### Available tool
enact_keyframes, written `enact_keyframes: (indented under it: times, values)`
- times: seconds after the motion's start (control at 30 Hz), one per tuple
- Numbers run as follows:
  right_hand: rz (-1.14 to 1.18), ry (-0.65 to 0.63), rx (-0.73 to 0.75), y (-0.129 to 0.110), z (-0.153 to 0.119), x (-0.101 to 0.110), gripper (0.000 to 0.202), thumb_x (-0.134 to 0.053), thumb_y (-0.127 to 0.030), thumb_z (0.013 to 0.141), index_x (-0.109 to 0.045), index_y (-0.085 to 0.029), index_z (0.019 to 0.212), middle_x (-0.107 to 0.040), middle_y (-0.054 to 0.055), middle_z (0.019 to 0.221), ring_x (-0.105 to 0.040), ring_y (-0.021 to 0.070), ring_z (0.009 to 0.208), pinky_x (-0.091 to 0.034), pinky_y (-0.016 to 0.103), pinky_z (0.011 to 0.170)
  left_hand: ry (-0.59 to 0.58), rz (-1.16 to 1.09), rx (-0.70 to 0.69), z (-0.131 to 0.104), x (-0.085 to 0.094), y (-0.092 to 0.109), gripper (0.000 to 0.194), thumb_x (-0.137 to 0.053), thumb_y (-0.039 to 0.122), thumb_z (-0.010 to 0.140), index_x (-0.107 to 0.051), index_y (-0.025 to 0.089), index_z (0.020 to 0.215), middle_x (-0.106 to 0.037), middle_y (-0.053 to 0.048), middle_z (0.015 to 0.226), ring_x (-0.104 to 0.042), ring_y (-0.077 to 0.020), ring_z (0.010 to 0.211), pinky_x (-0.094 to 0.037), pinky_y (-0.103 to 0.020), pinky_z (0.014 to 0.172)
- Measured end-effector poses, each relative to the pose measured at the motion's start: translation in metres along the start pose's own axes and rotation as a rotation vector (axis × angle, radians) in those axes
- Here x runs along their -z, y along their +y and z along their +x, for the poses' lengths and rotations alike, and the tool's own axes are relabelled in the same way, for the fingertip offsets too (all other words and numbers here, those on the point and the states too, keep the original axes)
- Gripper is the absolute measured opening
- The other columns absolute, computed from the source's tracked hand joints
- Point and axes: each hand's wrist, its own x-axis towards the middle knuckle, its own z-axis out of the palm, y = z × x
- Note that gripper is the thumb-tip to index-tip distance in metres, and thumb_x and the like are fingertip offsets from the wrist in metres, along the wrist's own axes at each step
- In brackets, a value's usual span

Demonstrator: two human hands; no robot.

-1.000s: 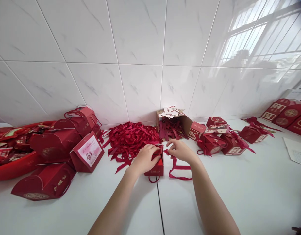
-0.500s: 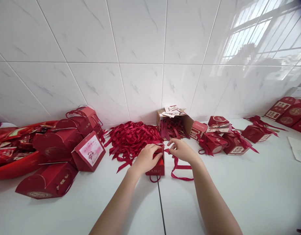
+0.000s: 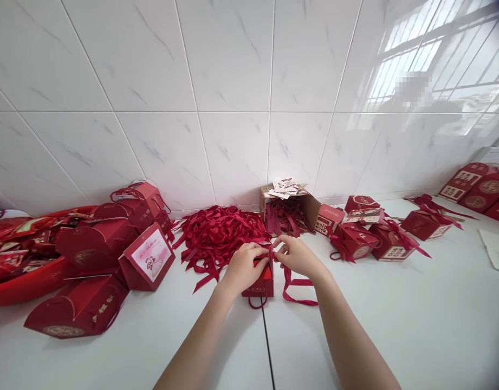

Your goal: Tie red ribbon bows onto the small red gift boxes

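A small red gift box stands in front of me on the white table, a cord handle hanging at its near side. My left hand is closed over its left side and top, gripping it. My right hand pinches a red ribbon against the box's upper right edge. The ribbon's loose length trails in a loop on the table below that hand. Part of the box's top is hidden under my fingers. Just behind lies a heap of red ribbons.
Red gift boxes and a red basin of wrapped sweets are at the left. A cardboard box holding ribbons, with cards on top, stands by the tiled wall. Ribbon-tied boxes sit at the right, near a paper sheet.
My right hand has moved slightly left, bringing the ribbon up against the box edge. The left hand keeps its hold. The view has tilted up a little.
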Motion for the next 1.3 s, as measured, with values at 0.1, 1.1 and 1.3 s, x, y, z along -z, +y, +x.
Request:
enact_keyframes:
  times: [0.1, 1.1, 1.3]
  values:
    - [-0.003, -0.01, 0.024, 0.002, 0.002, -0.003, 0.019, -0.049, -0.012, 0.075, -0.055, -0.023, 0.09, -0.066, -0.002, 0.067, -0.061, 0.0135, 0.059, -0.04, 0.021, 0.052, 0.028, -0.009, 0.007, 0.002, -0.003, -0.004, 0.023, -0.051, 0.023, 0.087, -0.072, 0.028, 0.093, -0.067, -0.002, 0.099, -0.058, -0.0197, 0.095, -0.048, -0.034, 0.084]
    - [0.418, 0.067, 0.516, -0.039, -0.029, 0.005, 0.01, -0.065, -0.03, 0.081, -0.064, -0.021, 0.084, -0.068, 0.002, 0.079, -0.06, 0.015, 0.074, -0.047, 0.028, 0.069, 0.14, -0.944, 0.2, -0.027, 0.072, 0.037, 0.035, -0.067, 0.042, 0.075, -0.072, 0.018, 0.1, -0.074, -0.008, 0.089, -0.067, -0.0238, 0.087, -0.053, -0.035, 0.079]
    - [0.557, 0.184, 0.62, -0.042, -0.067, 0.025, 0.008, -0.06, -0.024, 0.085, -0.065, -0.022, 0.08, -0.067, 0.003, 0.071, -0.061, 0.017, 0.067, -0.048, 0.031, 0.062, -0.089, -0.376, 0.426, -0.019, 0.075, -0.008, 0.058, -0.065, 0.051, 0.073, -0.058, 0.023, 0.123, -0.067, -0.007, 0.108, -0.065, -0.0205, 0.083, -0.052, -0.028, 0.068]
